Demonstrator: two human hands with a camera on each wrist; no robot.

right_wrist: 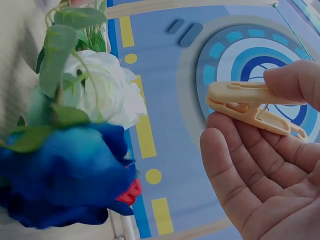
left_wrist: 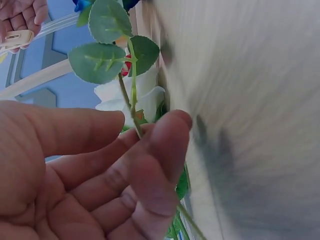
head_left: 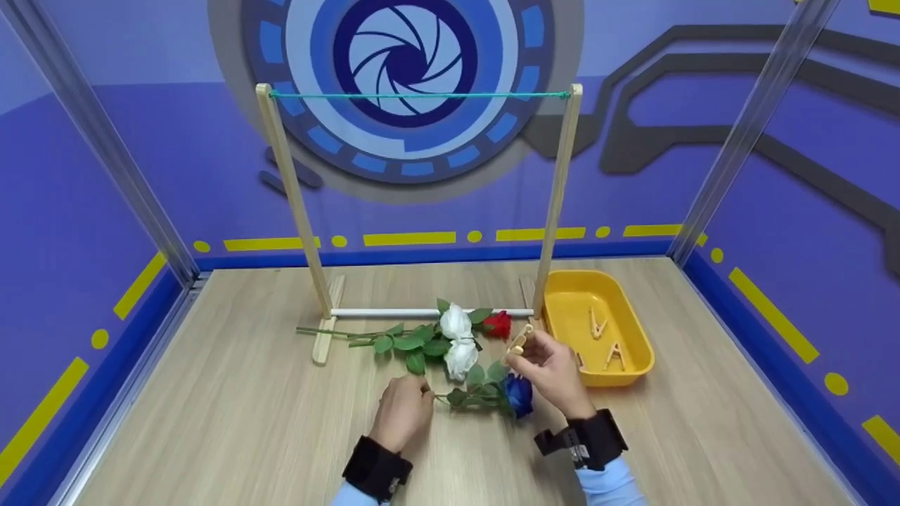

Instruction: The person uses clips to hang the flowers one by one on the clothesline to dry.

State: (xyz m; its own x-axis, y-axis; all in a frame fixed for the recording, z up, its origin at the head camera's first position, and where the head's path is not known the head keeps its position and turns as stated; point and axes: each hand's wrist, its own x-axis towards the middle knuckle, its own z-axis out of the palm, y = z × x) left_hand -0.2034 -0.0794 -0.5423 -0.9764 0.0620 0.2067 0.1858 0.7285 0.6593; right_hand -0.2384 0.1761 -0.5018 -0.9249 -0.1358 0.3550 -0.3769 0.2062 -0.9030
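My left hand (head_left: 402, 414) holds the green stem (left_wrist: 128, 100) of a blue rose (head_left: 519, 395) between thumb and curled fingers, low over the table. The bloom points right, and leaves stand out along the stem. My right hand (head_left: 555, 372) pinches a pale yellow clothespin (right_wrist: 245, 97) between thumb and fingers, above and right of the blue bloom. Its jaws look closed, with nothing in them. Behind the blue rose lie two white roses, one (head_left: 457, 323) behind the other (head_left: 462, 358), and a red rose (head_left: 499, 325), their stems running left.
A wooden frame (head_left: 559, 190) stands at the back, a green string (head_left: 422, 95) stretched between its post tops and a white rod (head_left: 394, 313) along its base. Right of it sits a yellow tray (head_left: 643, 365) holding clothespins (head_left: 598, 325). Blue panels (head_left: 155, 169) wall the table.
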